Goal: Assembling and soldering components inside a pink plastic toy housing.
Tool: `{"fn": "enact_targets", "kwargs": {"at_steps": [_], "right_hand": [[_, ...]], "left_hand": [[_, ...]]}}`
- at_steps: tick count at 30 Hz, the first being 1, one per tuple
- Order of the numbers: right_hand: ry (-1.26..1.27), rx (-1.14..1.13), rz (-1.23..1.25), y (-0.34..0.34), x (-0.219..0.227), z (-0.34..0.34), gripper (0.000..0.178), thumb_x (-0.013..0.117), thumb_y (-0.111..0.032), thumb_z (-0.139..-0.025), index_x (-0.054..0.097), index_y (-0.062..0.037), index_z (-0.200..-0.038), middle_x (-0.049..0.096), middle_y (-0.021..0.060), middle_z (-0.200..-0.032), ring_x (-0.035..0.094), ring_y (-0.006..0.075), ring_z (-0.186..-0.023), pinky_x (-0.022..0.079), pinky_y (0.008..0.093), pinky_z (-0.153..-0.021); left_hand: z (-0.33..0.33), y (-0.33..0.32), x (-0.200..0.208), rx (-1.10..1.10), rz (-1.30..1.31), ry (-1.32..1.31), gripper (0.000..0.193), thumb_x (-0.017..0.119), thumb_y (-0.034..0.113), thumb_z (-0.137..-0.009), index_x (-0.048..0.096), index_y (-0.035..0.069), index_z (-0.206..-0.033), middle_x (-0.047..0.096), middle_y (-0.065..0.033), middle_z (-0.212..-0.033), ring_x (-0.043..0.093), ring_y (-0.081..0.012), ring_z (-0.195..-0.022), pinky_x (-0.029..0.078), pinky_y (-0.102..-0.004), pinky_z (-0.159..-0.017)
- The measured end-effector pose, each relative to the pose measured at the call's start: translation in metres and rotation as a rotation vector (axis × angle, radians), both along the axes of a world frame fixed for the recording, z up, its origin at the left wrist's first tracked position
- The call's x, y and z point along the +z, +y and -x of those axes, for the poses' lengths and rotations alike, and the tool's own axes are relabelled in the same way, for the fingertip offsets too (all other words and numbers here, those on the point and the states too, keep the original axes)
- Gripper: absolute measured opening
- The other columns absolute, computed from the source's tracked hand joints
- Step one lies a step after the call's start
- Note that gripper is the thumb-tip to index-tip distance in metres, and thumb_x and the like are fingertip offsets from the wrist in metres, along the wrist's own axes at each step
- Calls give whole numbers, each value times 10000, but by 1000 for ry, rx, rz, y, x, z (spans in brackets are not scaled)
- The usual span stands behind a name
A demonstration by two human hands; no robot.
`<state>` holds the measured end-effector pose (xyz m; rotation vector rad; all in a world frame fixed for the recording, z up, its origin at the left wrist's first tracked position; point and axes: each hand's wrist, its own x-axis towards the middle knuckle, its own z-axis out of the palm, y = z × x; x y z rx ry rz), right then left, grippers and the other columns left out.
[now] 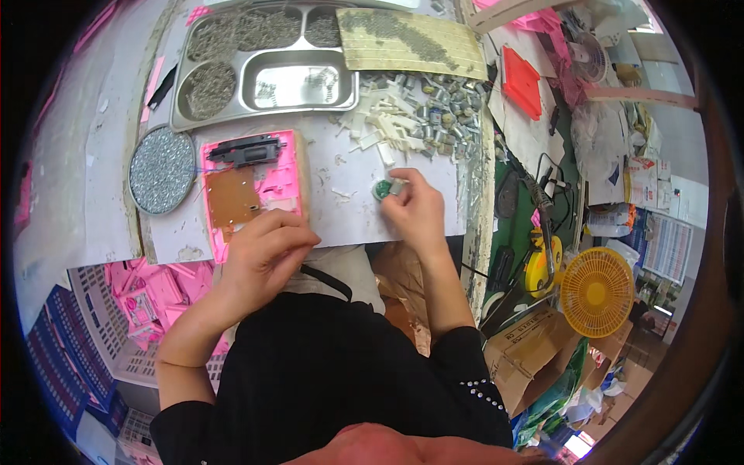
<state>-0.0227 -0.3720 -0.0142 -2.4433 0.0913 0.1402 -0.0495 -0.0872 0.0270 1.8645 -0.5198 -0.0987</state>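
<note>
My right hand (pixel 418 205) pinches a small metal part between thumb and fingers, just above the white work surface. Right at its fingertips is a small green round piece (pixel 381 189); whether the two are joined I cannot tell. My left hand (pixel 271 248) is closed, its fingertips together near the surface's front edge; anything in them is too small to make out. Beside it lies an open pink plastic housing (pixel 288 172) holding a brown circuit board (pixel 232 199) and a black mechanism (pixel 248 151), with thin wires between them. The left hand covers the housing's lower corner.
A steel compartment tray (pixel 246 116) holds many tiny metal parts, with a yellowish sheet (pixel 411 39) beside it. Small motors (pixel 449 112) and white plastic pieces (pixel 387 116) are heaped nearby. A round dish of silvery bits (pixel 162 170) stands left; a crate (pixel 116 341) holds pink parts.
</note>
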Motion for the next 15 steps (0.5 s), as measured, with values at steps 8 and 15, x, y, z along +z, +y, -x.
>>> {"fn": "enact_targets", "kwargs": {"at_steps": [8,15], "right_hand": [[293,-15,-1130,53,31,42,475,679,-5,-922,527,43,-1370,646,29,-792,597,108,-687,481,241,-651],[491,134,-1305,81,21,36,473,650,-30,-972,510,-3,-1423,628,14,-801,599,79,-726,477,219,-679]], "left_hand": [[26,4,-26,152,348,456,182,701,-39,-928,658,-11,-1102,702,-83,-1047,695,-140,-946,585,-267,-794],[26,13,-21,186,479,557,178,705,-37,-935,601,-21,-1078,675,-73,-1021,688,-122,-977,608,-276,-839]]}}
